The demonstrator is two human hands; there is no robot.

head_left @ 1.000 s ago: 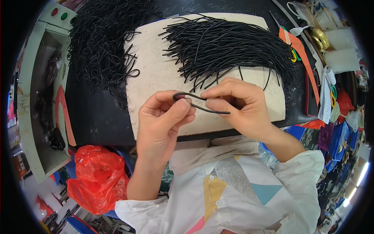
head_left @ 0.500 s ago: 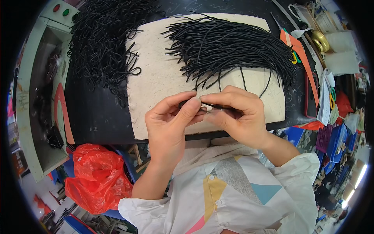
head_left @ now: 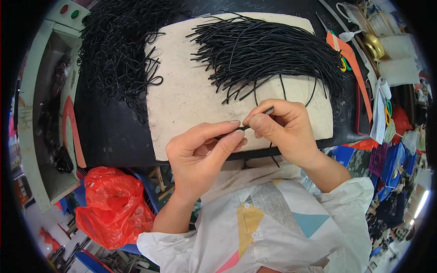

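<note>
Left hand (head_left: 202,152) and right hand (head_left: 287,132) pinch a black cord (head_left: 245,128) at fingertip level, above the near part of the pale board (head_left: 177,100). Beyond lies a cord bundle (head_left: 273,54); farthest, the black tabletop (head_left: 120,136) bears illegible pale scribbles (head_left: 223,7).

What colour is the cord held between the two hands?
The cord is black, seen best in the head view.

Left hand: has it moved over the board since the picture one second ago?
Yes. Judged against the pale board, the left hand has shifted to the right and slightly toward the board's near edge.
</note>
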